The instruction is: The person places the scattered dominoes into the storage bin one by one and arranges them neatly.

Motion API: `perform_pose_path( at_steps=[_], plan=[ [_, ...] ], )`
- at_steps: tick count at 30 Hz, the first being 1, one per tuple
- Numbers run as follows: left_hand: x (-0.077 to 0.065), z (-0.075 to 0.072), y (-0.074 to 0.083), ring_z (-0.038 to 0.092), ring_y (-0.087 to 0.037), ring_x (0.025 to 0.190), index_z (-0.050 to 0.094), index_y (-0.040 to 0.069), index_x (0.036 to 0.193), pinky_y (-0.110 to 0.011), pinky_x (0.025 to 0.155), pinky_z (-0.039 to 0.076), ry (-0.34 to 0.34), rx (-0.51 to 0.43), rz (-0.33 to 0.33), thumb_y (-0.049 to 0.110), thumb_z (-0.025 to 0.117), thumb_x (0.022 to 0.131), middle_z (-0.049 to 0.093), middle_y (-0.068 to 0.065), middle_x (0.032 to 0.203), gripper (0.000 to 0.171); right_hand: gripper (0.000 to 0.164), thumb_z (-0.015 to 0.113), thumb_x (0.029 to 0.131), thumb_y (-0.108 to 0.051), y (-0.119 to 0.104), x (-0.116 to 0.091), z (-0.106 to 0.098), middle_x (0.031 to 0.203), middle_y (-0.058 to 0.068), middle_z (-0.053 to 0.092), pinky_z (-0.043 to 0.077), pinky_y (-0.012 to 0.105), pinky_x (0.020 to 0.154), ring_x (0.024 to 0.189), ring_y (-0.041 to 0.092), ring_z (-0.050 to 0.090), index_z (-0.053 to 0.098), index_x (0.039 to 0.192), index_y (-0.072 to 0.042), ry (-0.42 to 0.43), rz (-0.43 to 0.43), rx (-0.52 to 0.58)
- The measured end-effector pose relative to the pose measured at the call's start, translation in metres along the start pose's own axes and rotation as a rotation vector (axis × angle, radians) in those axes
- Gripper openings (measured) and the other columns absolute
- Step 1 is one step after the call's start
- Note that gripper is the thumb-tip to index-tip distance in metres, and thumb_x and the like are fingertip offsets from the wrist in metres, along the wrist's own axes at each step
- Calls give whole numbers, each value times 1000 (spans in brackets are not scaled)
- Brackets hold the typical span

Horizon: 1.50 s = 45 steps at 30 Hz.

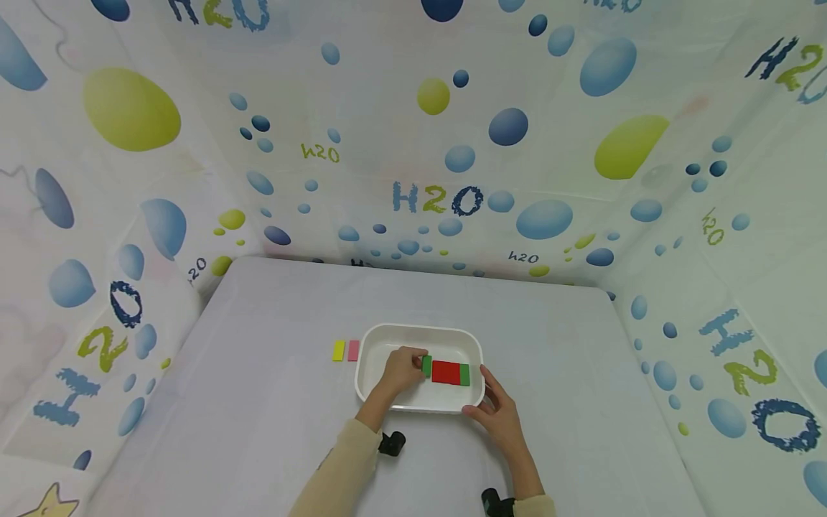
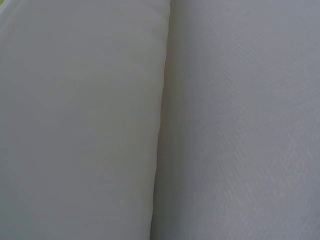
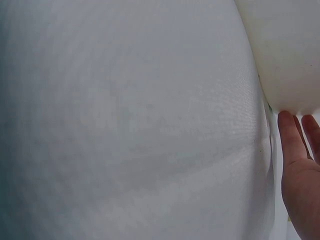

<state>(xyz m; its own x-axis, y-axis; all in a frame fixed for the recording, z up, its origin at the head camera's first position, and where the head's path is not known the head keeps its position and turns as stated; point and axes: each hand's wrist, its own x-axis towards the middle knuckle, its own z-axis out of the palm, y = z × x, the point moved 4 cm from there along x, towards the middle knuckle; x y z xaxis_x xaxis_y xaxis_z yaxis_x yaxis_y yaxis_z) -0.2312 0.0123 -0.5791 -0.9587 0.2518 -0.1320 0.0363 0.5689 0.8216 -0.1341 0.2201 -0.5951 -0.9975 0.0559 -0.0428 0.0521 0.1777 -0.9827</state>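
Left hand: Reaching over the near rim of a white tray [image 1: 413,411], the left hand [image 1: 403,368] bends at the wrist, knuckles up; on my head feed I see thumb and fingertips pinching a green piece [image 1: 427,367].
Right hand: At the tray's near right corner, the right hand [image 1: 502,418] has thumb and fingers spread, the thumb at the front rim, a forefinger along the right side; my right wrist feed shows extended fingers against white plastic.
Forearms: Both rise from the near edge in cream sleeves [image 1: 342,467], the left slanting rightward, the right leaning left.
Pinched green piece: It stands inside the tray, just left of a red block [image 1: 446,372], its long axis running near to far; I cannot tell whether the two touch.
Red block: Its long axis runs left to right, the right end dipping slightly toward the wearer.
Second green strip: Another green strip [image 1: 464,375] adjoins the block's right end, long axis near to far.
Tray: It lies lengthwise across the white table [image 1: 271,431].
Outside the tray: A yellow piece [image 1: 339,350] and a pink piece [image 1: 353,350] lie left of it, upright in my view.
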Motion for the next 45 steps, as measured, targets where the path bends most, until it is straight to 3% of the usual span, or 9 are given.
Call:
perform_pose_path(
  at_steps=[9, 24, 32, 45],
  plan=[
    [-2, -2, 2, 50, -17, 71, 68, -3, 118, -25, 62, 43, -4, 15, 17, -9, 70, 71, 63, -10, 82, 47, 86, 81, 75, -3, -1, 0, 1, 154, 16, 38, 50, 25, 93, 133, 41, 46, 40, 150, -14, 3, -39, -16],
    [-4, -1, 5, 48, -15, 68, 69, -4, 115, -23, 59, 40, -19, 15, 36, -10, 71, 69, 62, -10, 79, 47, 88, 82, 74, -4, -1, 1, 1, 155, 10, 39, 50, 23, 92, 134, 36, 45, 40, 150, -19, 4, 7, -5],
    [-3, 0, 4, 47, -14, 67, 69, -3, 115, -22, 59, 38, -20, 21, 40, -10, 71, 68, 61, -10, 78, 48, 87, 81, 74, -2, -2, 1, 1, 154, 16, 37, 50, 30, 93, 134, 42, 44, 39, 150, -13, -5, -33, 0],
    [-1, 5, 2, 47, -14, 68, 66, -3, 122, -23, 60, 40, -30, 47, 44, -10, 73, 68, 61, -9, 80, 54, 88, 82, 74, -4, 1, 1, 1, 156, 10, 37, 50, 26, 93, 135, 37, 44, 39, 150, -19, -2, 20, 3]
  ],
)
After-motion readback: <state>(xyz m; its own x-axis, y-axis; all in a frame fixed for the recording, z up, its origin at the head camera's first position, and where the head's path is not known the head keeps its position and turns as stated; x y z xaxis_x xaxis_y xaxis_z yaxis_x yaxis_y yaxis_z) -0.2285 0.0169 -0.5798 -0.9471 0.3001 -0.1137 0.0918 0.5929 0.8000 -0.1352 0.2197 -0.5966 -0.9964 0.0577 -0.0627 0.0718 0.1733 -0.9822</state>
